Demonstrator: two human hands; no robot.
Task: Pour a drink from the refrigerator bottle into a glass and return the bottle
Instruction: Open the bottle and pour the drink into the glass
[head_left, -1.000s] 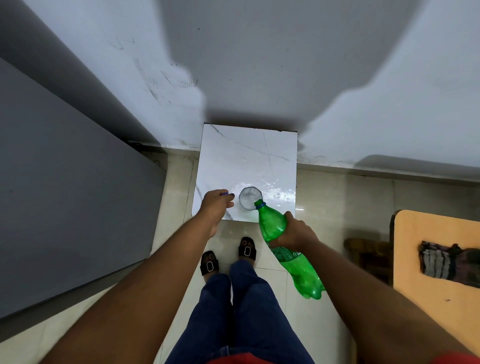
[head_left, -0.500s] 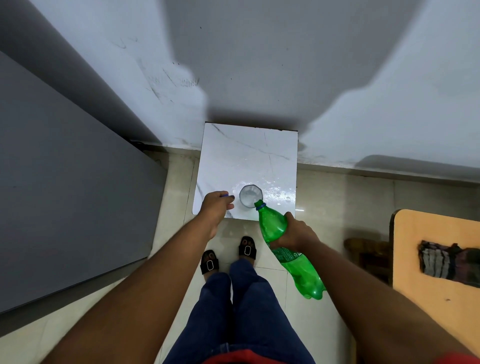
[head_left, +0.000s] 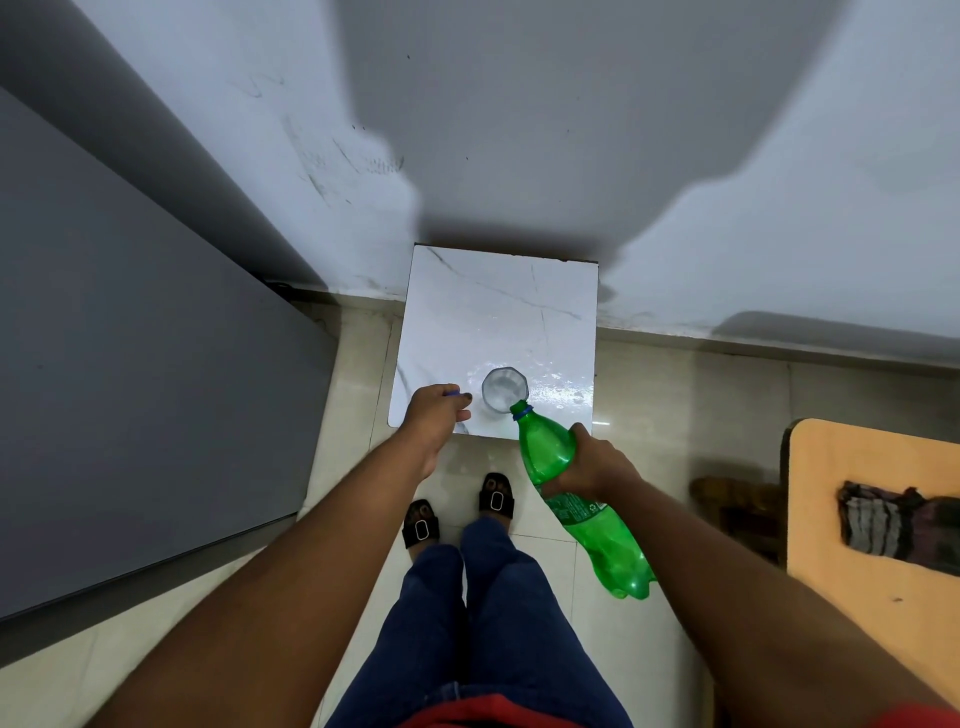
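Note:
A clear glass (head_left: 504, 388) stands near the front edge of a small white marble-topped table (head_left: 498, 317). My right hand (head_left: 589, 465) grips a green plastic bottle (head_left: 576, 499) around its upper body. The bottle is tilted, uncapped, with its mouth at the glass rim. My left hand (head_left: 435, 415) rests on the table just left of the glass, fingers closed around a small blue thing, apparently the bottle cap (head_left: 453, 394).
A large grey refrigerator (head_left: 130, 389) fills the left side. A wooden table (head_left: 852, 499) with a striped cloth (head_left: 898, 525) stands at the right. White wall lies behind the marble table. My legs and sandalled feet are on the tiled floor below.
The bottle mouth has stayed at the glass rim, with the bottle tilting slightly more. Both hands have hardly moved.

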